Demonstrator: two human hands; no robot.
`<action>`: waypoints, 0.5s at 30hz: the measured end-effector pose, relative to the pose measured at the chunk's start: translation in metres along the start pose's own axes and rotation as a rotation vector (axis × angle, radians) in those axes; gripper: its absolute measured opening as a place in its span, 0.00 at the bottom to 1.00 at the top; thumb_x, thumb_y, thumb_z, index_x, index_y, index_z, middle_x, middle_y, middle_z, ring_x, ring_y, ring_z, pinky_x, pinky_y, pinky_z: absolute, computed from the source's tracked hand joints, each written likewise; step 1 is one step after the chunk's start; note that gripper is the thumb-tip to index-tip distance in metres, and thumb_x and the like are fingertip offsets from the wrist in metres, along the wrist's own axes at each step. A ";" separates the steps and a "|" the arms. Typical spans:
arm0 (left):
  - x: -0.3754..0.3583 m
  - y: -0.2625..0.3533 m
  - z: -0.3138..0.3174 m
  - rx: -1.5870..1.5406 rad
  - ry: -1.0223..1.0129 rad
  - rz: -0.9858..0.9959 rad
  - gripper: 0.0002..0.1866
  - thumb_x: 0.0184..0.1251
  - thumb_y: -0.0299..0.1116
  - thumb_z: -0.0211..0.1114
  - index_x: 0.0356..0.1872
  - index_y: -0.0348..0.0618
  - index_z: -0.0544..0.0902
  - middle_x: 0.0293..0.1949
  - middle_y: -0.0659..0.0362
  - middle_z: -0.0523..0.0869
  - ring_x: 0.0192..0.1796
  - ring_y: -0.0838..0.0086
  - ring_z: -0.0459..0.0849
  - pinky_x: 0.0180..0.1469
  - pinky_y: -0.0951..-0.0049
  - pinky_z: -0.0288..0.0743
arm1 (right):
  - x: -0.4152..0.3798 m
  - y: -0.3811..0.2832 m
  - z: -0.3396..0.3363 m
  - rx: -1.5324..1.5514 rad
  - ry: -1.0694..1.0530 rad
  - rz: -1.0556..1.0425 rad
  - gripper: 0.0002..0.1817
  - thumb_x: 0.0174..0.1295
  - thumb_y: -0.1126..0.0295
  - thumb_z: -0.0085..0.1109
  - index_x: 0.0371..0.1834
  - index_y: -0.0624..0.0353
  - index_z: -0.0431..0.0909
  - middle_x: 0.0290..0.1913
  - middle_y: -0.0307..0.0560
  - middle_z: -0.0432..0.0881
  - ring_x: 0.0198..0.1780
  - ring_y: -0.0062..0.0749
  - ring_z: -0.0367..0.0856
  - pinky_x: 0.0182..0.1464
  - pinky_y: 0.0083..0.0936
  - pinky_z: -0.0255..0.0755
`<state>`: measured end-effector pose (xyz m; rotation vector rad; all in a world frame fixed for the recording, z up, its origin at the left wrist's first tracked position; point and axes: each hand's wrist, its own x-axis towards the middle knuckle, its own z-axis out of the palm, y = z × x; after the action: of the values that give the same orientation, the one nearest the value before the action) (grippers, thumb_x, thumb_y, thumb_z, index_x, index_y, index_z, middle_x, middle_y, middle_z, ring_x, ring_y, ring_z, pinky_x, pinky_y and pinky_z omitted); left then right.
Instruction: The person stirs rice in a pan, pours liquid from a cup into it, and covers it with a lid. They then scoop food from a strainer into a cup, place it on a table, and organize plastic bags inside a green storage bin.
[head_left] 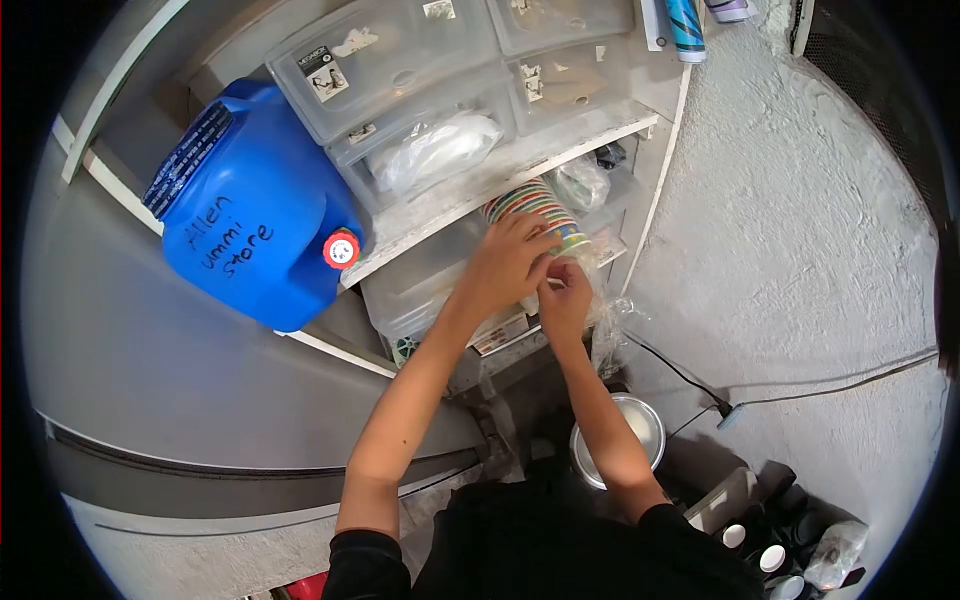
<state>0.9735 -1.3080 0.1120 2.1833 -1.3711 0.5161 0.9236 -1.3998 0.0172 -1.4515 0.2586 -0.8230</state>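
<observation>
A stack of striped, colourful paper cups (540,212) lies tilted on the lower shelf in the head view. My left hand (510,262) rests against its near side, fingers curled over the cups and partly hiding them. Close beside it, at the near end of the stack, my right hand (566,296) has its fingers pinched together. Clear plastic wrap (608,325) hangs just to the right of that hand and seems to belong to the stack's sleeve. The exact spot under my right fingertips is hidden.
A large blue jerrycan (255,215) stands on the left shelf. Clear plastic drawers (400,75) sit above the cups. Below my right forearm is a round metal-rimmed container (650,425). A black cable (680,375) runs along the wall, and dark bottles (795,520) stand lower right.
</observation>
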 end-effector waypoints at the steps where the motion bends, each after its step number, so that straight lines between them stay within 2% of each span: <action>1: 0.000 -0.001 0.000 0.014 -0.004 -0.008 0.13 0.52 0.28 0.63 0.42 0.48 0.82 0.47 0.58 0.76 0.53 0.61 0.73 0.52 0.60 0.67 | 0.002 -0.001 0.005 0.005 -0.004 0.000 0.11 0.56 0.68 0.64 0.32 0.67 0.77 0.28 0.47 0.82 0.29 0.28 0.81 0.34 0.22 0.75; 7: 0.000 -0.008 -0.002 0.143 -0.030 0.001 0.13 0.51 0.26 0.61 0.40 0.48 0.83 0.44 0.59 0.77 0.51 0.63 0.74 0.51 0.60 0.68 | -0.001 -0.005 0.014 0.166 0.010 0.012 0.09 0.55 0.72 0.63 0.32 0.68 0.75 0.28 0.46 0.81 0.31 0.26 0.81 0.34 0.23 0.75; 10: 0.003 -0.011 0.001 0.194 -0.011 0.011 0.13 0.50 0.25 0.61 0.39 0.49 0.83 0.42 0.60 0.77 0.49 0.63 0.76 0.50 0.61 0.69 | -0.015 -0.025 -0.010 -0.008 -0.021 0.048 0.07 0.54 0.76 0.62 0.32 0.67 0.75 0.28 0.44 0.80 0.29 0.21 0.79 0.33 0.18 0.74; 12: 0.003 -0.014 0.003 0.182 0.014 0.002 0.13 0.50 0.24 0.60 0.38 0.49 0.84 0.42 0.60 0.77 0.48 0.64 0.76 0.49 0.62 0.70 | -0.024 -0.040 -0.025 -0.088 -0.026 0.135 0.07 0.53 0.74 0.62 0.30 0.66 0.74 0.26 0.45 0.80 0.30 0.25 0.80 0.33 0.25 0.74; 13: 0.003 -0.014 0.004 0.193 0.042 0.018 0.13 0.50 0.24 0.60 0.38 0.50 0.84 0.41 0.60 0.77 0.47 0.64 0.77 0.49 0.63 0.70 | -0.028 -0.044 -0.031 -0.092 -0.028 0.136 0.07 0.53 0.74 0.62 0.30 0.66 0.74 0.26 0.45 0.80 0.30 0.25 0.80 0.33 0.25 0.74; 15: 0.002 -0.013 0.006 0.198 0.068 0.032 0.13 0.50 0.24 0.60 0.37 0.50 0.84 0.41 0.60 0.78 0.46 0.64 0.77 0.49 0.63 0.71 | -0.032 -0.047 -0.042 -0.281 -0.174 0.027 0.07 0.53 0.73 0.62 0.30 0.65 0.74 0.26 0.45 0.80 0.30 0.24 0.80 0.33 0.24 0.73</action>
<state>0.9868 -1.3083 0.1057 2.2783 -1.3716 0.7607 0.8590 -1.4072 0.0450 -1.7687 0.2690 -0.6521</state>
